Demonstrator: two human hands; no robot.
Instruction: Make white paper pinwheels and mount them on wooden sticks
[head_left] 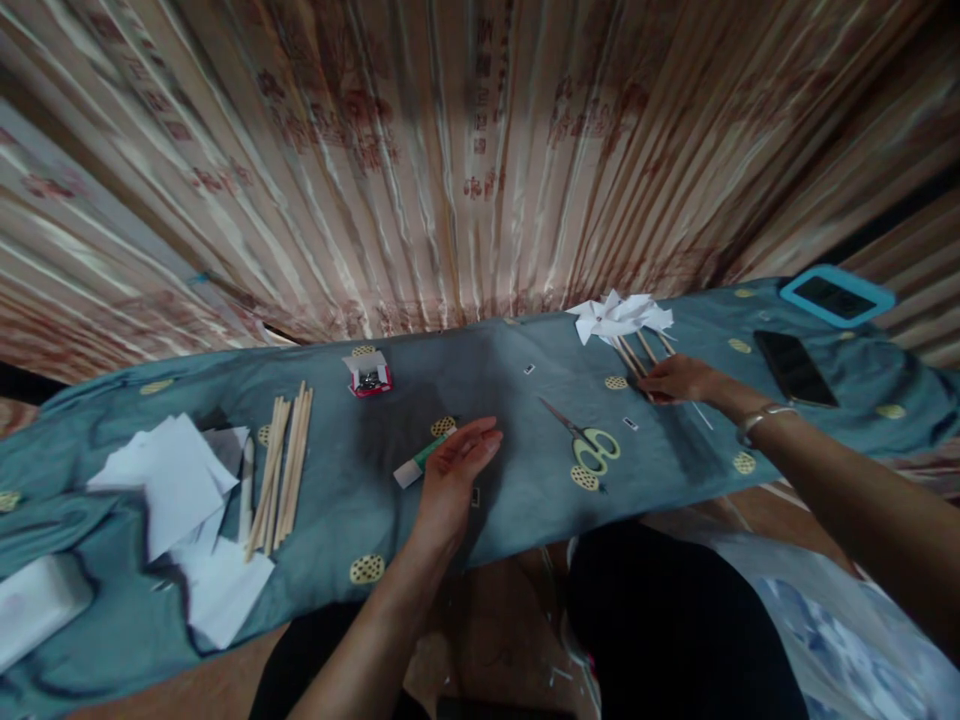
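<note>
A little open box (pixel 373 391) holds shiny bits (pixel 370 380). On the bench (pixel 499 365), the right grip (pixel 682 380) pinches sticks (pixel 628 355) of white pinwheels (pixel 619 316). The left grip (pixel 453 466) is loosely spread beside the glue stick (pixel 420 462).

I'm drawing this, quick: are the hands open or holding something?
Left hand: open, nothing seen in it.
Right hand: curled at the pinwheel sticks; whether it's gripping, I can't tell.

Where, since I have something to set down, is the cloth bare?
Between box and back label, behind the left hand; also between sticks and tube. Crowded: the left end, with paper and sticks, and around the right hand, which holds pinwheels.
</note>
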